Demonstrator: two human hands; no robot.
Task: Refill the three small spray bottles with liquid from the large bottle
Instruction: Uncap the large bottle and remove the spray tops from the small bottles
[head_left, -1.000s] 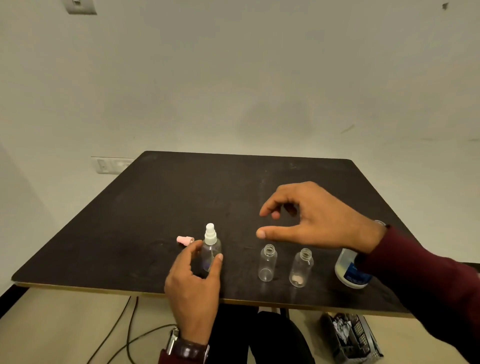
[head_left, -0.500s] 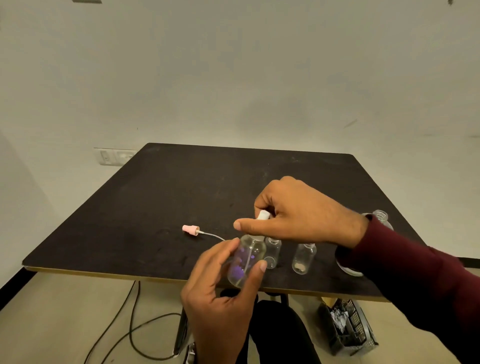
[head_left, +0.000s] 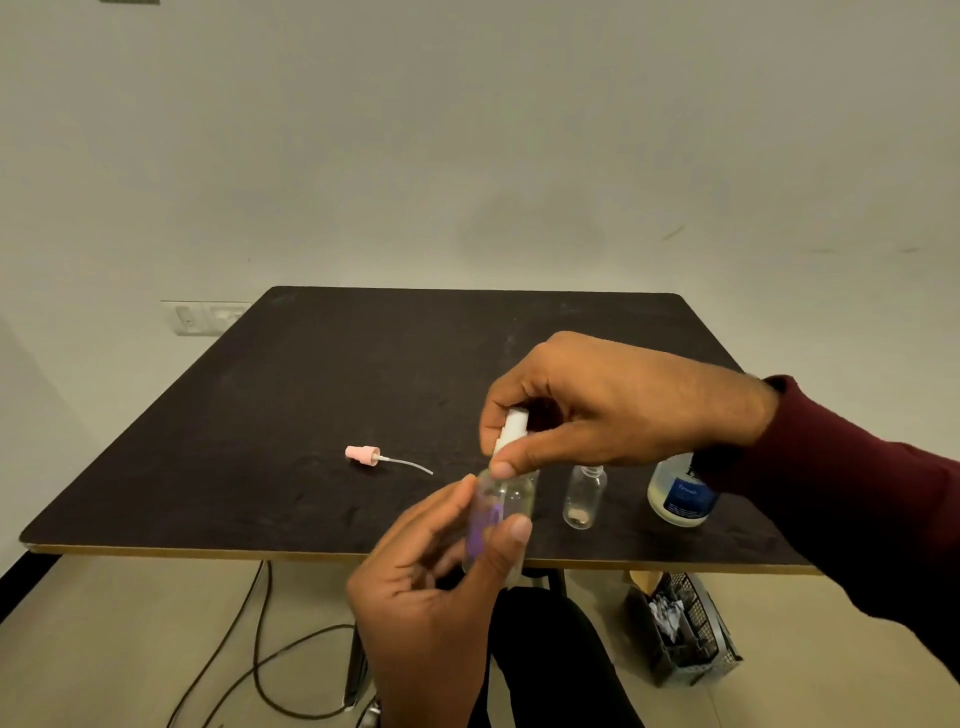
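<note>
Holding a small clear bottle (head_left: 501, 506) in my left hand (head_left: 436, 587), I pinch its white top (head_left: 511, 431) with my right hand (head_left: 613, 405). My fingers curl tight on both.

Two small bottles (head_left: 501, 512) (head_left: 584, 496) — one large bottle (head_left: 680, 493)

Left hand (head_left: 431, 587) holds a clear small spray bottle (head_left: 501, 512) by its body, raised over the near edge of the dark worktop (head_left: 291, 415). Right hand (head_left: 613, 410) pinches the bottle's white spray head (head_left: 511, 431) between thumb and fingers. A pink spray head (head_left: 363, 454) with dip tube lies on the worktop, to the left. One uncapped small bottle (head_left: 584, 496) stands upright right of the held one; the large bottle (head_left: 680, 493) stands beyond it, partly behind the maroon sleeve (head_left: 857, 499).
</note>
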